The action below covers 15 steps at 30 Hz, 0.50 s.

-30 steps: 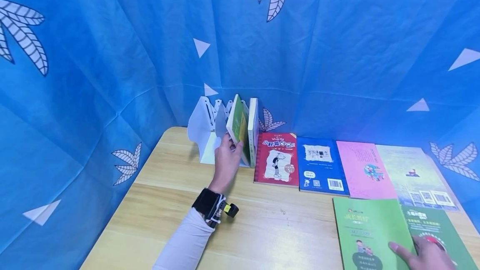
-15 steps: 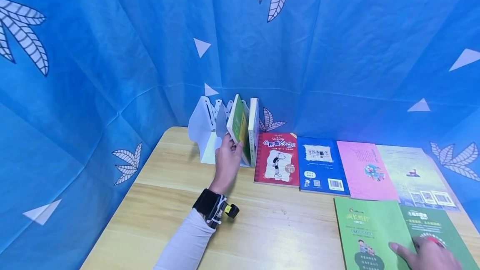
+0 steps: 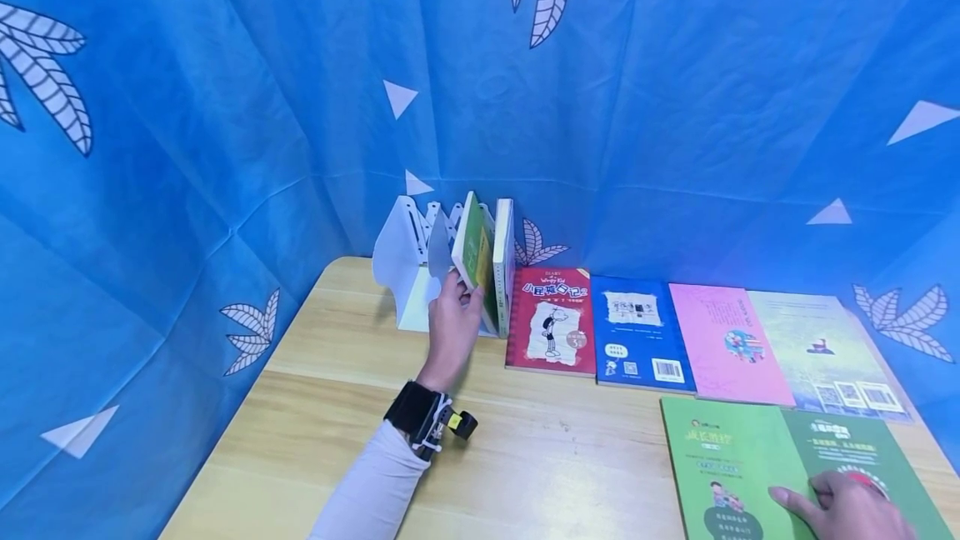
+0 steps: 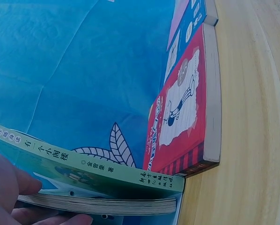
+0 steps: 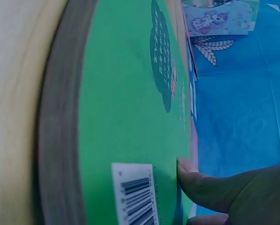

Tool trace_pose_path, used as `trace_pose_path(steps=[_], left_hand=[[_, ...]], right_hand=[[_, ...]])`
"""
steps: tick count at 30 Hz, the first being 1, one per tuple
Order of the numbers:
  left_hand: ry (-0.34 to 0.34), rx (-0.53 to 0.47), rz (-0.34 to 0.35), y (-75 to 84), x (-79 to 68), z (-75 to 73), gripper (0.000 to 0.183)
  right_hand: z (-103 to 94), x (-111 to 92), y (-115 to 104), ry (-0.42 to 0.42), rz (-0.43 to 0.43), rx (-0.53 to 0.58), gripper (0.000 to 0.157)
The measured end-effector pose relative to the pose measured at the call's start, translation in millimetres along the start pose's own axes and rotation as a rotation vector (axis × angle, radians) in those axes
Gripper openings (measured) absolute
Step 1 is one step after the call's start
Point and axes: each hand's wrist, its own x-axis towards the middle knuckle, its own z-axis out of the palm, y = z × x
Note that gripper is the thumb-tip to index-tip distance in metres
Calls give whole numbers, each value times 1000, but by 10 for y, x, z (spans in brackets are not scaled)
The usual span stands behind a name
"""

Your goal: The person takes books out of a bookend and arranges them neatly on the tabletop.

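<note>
A green book (image 3: 477, 244) with a yellow patch leans in the white bookrack (image 3: 414, 298), and my left hand (image 3: 454, 319) pinches its lower front edge. The left wrist view shows the fingers by its page edges (image 4: 107, 205), beside a pale-spined book (image 4: 93, 162) standing in the same rack. At the lower right, a light green book (image 3: 738, 465) lies on the table. My right hand (image 3: 855, 507) holds its right edge, thumb on the cover side; the other fingers are partly hidden. Beside that edge is a dark green book (image 3: 862, 448), partly under the hand.
Red (image 3: 551, 319), blue (image 3: 641, 332), pink (image 3: 727, 344) and pale (image 3: 825, 348) books lie in a row along the back of the wooden table (image 3: 555, 457). A blue curtain (image 3: 525, 107) hangs close behind and at the left.
The light green book's right edge has shifted slightly left, showing more of the dark green book. My left hand keeps its place on the book in the rack.
</note>
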Motion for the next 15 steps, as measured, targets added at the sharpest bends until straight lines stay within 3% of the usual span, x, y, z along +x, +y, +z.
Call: trace_pose_path(steps=[7,15], left_hand=[[-8,-16,-8,1,-6,29,49],[8,6,27,54,11,87,45]], right_hand=[[2,2,-7,-1,-23,11,75],[54,-31,-37,120,-102,15,72]])
